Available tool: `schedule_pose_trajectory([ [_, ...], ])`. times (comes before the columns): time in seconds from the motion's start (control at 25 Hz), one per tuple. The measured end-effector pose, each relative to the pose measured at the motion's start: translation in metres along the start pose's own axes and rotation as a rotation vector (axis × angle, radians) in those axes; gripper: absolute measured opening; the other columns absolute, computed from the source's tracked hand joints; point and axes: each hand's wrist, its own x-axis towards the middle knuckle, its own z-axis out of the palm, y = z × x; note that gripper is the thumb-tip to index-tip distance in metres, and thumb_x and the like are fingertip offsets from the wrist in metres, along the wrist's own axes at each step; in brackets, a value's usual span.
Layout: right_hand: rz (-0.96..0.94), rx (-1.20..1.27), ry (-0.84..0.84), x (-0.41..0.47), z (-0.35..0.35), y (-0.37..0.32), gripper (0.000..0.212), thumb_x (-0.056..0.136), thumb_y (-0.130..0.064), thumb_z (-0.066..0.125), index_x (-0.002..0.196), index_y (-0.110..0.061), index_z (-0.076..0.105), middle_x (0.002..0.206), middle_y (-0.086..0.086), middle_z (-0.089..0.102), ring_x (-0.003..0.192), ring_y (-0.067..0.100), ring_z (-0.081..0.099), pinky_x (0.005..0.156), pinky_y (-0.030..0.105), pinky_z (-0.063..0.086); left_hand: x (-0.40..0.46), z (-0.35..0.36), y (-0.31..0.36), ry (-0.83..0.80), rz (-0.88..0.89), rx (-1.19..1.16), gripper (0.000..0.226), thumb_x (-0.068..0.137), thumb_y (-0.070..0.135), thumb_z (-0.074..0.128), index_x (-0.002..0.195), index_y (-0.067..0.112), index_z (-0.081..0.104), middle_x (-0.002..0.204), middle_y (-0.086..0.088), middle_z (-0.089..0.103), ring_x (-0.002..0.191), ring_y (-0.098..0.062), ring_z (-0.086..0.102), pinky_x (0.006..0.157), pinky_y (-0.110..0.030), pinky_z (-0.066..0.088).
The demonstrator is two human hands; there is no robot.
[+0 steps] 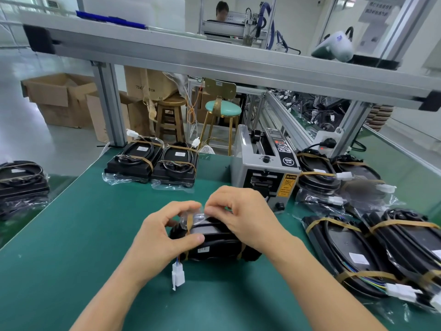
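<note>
Both left hand (164, 231) and right hand (248, 217) pinch the clear bag (194, 217) over the charger (214, 243); we fear uneven pulling tears it.

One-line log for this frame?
left hand: pinches clear plastic film atop black cable-wrapped power unit | right hand: pinches same film | white plastic connector: on green mat

Factory assembly workshop: green-matted workbench (71, 235) under a silver aluminium-profile frame (109, 103), grey automatic tape dispenser (265, 168) just beyond the grip of the right hand (245, 216), bagged black banded power units (358, 247) piled to its right.
</note>
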Motion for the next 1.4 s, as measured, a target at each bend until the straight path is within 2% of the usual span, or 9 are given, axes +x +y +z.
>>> schedule_pose_trajectory([
  [0.16, 0.028, -0.247, -0.032, 0.011, 0.009, -0.012, 0.024, 0.101, -0.031, 0.042, 0.100, -0.014, 0.058, 0.101, 0.002, 0.058, 0.089, 0.030, 0.057, 0.079, 0.044, 0.044, -0.002, -0.002, -0.003, -0.033, 0.004, 0.048, 0.059, 0.060, 0.036, 0.078, 0.116, 0.043, 0.059, 0.110, 0.019, 0.067, 0.105, -0.006, 0.059, 0.091, -0.021, 0.042],
  [0.28, 0.066, 0.054, -0.124, 0.017, -0.009, -0.011, 0.015, 0.095, -0.033, 0.057, 0.090, -0.019, 0.060, 0.093, -0.005, 0.060, 0.087, 0.016, 0.058, 0.082, 0.040, 0.047, -0.004, -0.002, -0.007, 0.003, 0.026, 0.041, 0.055, 0.065, 0.038, 0.076, 0.115, 0.048, 0.056, 0.111, 0.022, 0.066, 0.109, -0.002, 0.058, 0.093, -0.023, 0.040],
  [0.48, -0.027, -0.032, -0.180, 0.008, -0.017, 0.002, 0.014, 0.081, -0.018, 0.075, 0.093, -0.011, 0.075, 0.099, -0.002, 0.068, 0.089, 0.015, 0.062, 0.085, 0.037, 0.048, -0.001, 0.001, -0.008, 0.023, 0.055, 0.057, 0.046, 0.066, 0.035, 0.075, 0.108, 0.045, 0.059, 0.108, 0.022, 0.066, 0.107, 0.002, 0.058, 0.087, -0.008, 0.039],
  [0.64, -0.090, 0.027, -0.110, 0.005, -0.015, 0.003, 0.006, 0.082, -0.015, 0.074, 0.080, -0.010, 0.074, 0.088, -0.003, 0.069, 0.081, 0.013, 0.063, 0.077, 0.038, 0.049, -0.002, 0.000, -0.005, 0.009, 0.070, 0.085, 0.044, 0.066, 0.035, 0.075, 0.107, 0.041, 0.060, 0.107, 0.022, 0.066, 0.106, 0.000, 0.058, 0.089, -0.012, 0.040],
  [0.84, 0.181, -0.001, -0.113, 0.015, 0.000, -0.006, 0.014, 0.088, -0.029, 0.063, 0.077, -0.020, 0.062, 0.075, -0.010, 0.058, 0.081, 0.017, 0.056, 0.077, 0.036, 0.046, -0.006, -0.002, 0.000, -0.013, 0.126, 0.122, 0.056, 0.066, 0.031, 0.075, 0.115, 0.047, 0.053, 0.104, 0.022, 0.065, 0.101, 0.001, 0.056, 0.087, -0.006, 0.035],
  [1.0, 0.441, 0.126, -0.305, 0.028, -0.004, -0.007, 0.023, 0.085, -0.020, 0.063, 0.063, -0.023, 0.060, 0.067, -0.010, 0.057, 0.075, 0.012, 0.053, 0.072, 0.028, 0.044, -0.009, -0.004, -0.001, -0.136, 0.185, 0.145, 0.064, 0.067, 0.021, 0.076, 0.122, 0.047, 0.056, 0.102, 0.008, 0.057, 0.101, -0.013, 0.054, 0.091, -0.011, 0.036],
  [1.16, 0.429, 0.341, -0.324, 0.021, -0.015, -0.007, 0.012, 0.084, -0.019, 0.069, 0.072, -0.020, 0.069, 0.070, -0.008, 0.063, 0.068, 0.002, 0.055, 0.068, 0.016, 0.044, -0.006, -0.008, -0.005, -0.124, 0.186, 0.151, 0.066, 0.058, 0.007, 0.087, 0.110, 0.042, 0.067, 0.109, 0.009, 0.061, 0.107, -0.010, 0.056, 0.091, -0.007, 0.035],
  [1.24, 0.387, 0.416, -0.201, 0.011, -0.022, -0.002, 0.005, 0.085, -0.022, 0.069, 0.081, -0.023, 0.072, 0.076, -0.011, 0.068, 0.070, -0.002, 0.058, 0.071, 0.014, 0.047, -0.006, -0.009, -0.006, -0.060, 0.179, 0.181, 0.064, 0.053, 0.002, 0.091, 0.101, 0.039, 0.071, 0.107, 0.013, 0.063, 0.101, -0.006, 0.058, 0.088, -0.007, 0.037],
  [1.4, 0.518, 0.202, 0.422, -0.018, -0.033, 0.033, 0.018, 0.084, -0.025, 0.064, 0.067, -0.024, 0.068, 0.064, -0.016, 0.065, 0.065, 0.000, 0.057, 0.068, 0.026, 0.048, -0.009, -0.014, -0.012, 0.169, 0.146, 0.247, 0.065, 0.049, 0.001, 0.090, 0.100, 0.034, 0.070, 0.109, 0.020, 0.061, 0.097, 0.004, 0.056, 0.091, -0.003, 0.034],
])
